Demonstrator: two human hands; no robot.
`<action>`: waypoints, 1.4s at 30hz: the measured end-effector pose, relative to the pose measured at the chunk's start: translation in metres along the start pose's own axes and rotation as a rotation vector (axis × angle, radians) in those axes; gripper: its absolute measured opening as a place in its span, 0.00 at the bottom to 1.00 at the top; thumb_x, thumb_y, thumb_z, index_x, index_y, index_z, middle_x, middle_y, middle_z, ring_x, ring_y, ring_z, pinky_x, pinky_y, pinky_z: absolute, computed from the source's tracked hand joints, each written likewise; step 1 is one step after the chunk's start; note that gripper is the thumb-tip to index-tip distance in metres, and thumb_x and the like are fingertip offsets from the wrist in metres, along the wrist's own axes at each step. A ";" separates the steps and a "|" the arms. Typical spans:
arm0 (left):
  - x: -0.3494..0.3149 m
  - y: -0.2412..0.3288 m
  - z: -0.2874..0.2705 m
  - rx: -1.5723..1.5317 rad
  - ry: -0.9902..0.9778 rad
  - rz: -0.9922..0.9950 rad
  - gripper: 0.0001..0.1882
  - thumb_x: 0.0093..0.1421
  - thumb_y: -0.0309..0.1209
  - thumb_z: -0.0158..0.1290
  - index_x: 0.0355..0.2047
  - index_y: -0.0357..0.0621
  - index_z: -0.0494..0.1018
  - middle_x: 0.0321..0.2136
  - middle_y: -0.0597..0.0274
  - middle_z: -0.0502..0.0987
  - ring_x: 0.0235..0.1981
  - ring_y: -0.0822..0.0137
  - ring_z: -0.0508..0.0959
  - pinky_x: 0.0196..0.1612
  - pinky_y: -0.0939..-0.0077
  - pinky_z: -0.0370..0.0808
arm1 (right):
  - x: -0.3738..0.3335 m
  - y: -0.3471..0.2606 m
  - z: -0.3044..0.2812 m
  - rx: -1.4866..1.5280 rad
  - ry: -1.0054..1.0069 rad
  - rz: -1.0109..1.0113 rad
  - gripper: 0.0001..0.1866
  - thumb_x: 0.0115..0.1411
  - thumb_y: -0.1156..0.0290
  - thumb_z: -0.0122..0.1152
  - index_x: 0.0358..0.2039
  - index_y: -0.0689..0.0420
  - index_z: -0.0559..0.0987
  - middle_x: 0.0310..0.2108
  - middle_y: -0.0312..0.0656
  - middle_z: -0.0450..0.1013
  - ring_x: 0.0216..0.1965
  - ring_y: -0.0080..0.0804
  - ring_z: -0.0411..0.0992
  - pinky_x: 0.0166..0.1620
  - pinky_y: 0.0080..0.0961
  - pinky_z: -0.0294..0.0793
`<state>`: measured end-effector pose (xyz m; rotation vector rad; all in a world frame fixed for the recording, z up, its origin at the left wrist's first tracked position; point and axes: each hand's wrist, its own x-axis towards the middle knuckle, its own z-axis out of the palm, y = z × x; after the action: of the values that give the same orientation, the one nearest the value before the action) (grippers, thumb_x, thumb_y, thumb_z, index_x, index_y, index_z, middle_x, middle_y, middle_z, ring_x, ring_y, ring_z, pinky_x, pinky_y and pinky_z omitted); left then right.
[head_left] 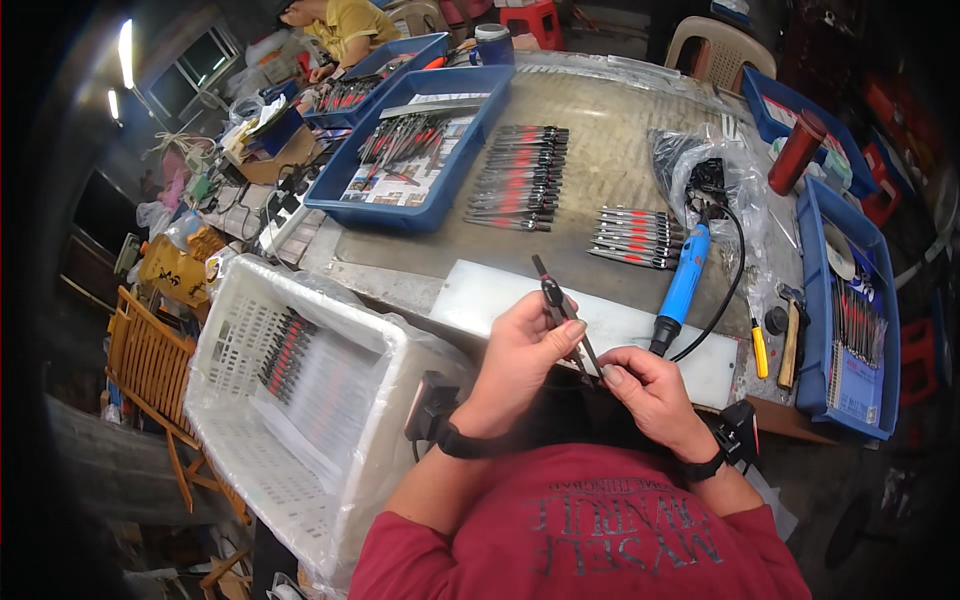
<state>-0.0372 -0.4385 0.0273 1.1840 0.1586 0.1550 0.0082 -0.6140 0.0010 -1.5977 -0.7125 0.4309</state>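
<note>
Over the table's near edge, my left hand (pixel 522 355) pinches a dark drawing compass (pixel 552 292) near its hinge, thumb pressed against it. Its top points up and away, and its thin legs run down toward my right hand (pixel 650 395). The thumb and fingers of that hand close on the lower end of one leg. Just beyond both hands lies a white board (pixel 480 300). A blue electric screwdriver (pixel 687 275) with a black cord rests on the board's right part. Behind it, a short row of grey-and-red compasses (pixel 632 238) lies on the table.
A longer row of compasses (pixel 520 175) lies mid-table, beside a blue tray (pixel 410 218) of dark parts. At left stands a white plastic crate (pixel 375 400) holding more compasses. A yellow-handled tool (pixel 759 350), a hammer (pixel 790 345) and another blue tray (pixel 815 300) are at right. A person in yellow (pixel 355 30) sits far left.
</note>
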 end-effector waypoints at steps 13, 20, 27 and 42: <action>-0.007 0.028 0.009 0.131 -0.227 -0.057 0.10 0.52 0.26 0.55 0.34 0.35 0.73 0.26 0.66 0.74 0.26 0.76 0.74 0.30 0.83 0.71 | -0.007 -0.022 -0.001 0.350 -0.082 0.153 0.10 0.60 0.70 0.51 0.34 0.65 0.76 0.25 0.34 0.73 0.26 0.17 0.68 0.31 0.13 0.67; -0.008 0.038 0.023 0.099 -0.315 0.042 0.07 0.53 0.26 0.55 0.31 0.36 0.73 0.23 0.67 0.74 0.24 0.79 0.72 0.27 0.86 0.68 | -0.013 -0.024 0.004 0.531 0.048 0.011 0.09 0.60 0.70 0.52 0.33 0.63 0.73 0.23 0.39 0.72 0.22 0.22 0.69 0.27 0.16 0.68; -0.002 0.059 0.045 0.355 -0.136 0.355 0.14 0.52 0.27 0.55 0.38 0.34 0.69 0.26 0.60 0.72 0.24 0.74 0.71 0.27 0.80 0.68 | -0.002 -0.028 -0.007 0.459 0.168 -0.200 0.09 0.59 0.67 0.54 0.32 0.61 0.71 0.21 0.35 0.67 0.22 0.19 0.62 0.26 0.15 0.59; 0.030 0.075 0.053 0.830 0.154 0.779 0.12 0.47 0.29 0.56 0.24 0.28 0.70 0.17 0.41 0.70 0.23 0.46 0.74 0.30 0.59 0.69 | 0.017 -0.021 -0.024 0.462 0.287 -0.241 0.07 0.61 0.69 0.51 0.32 0.61 0.71 0.22 0.32 0.65 0.20 0.15 0.58 0.23 0.13 0.55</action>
<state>-0.0001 -0.4526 0.1156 2.0186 -0.1344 0.9337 0.0316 -0.6197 0.0277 -1.0928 -0.5299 0.1658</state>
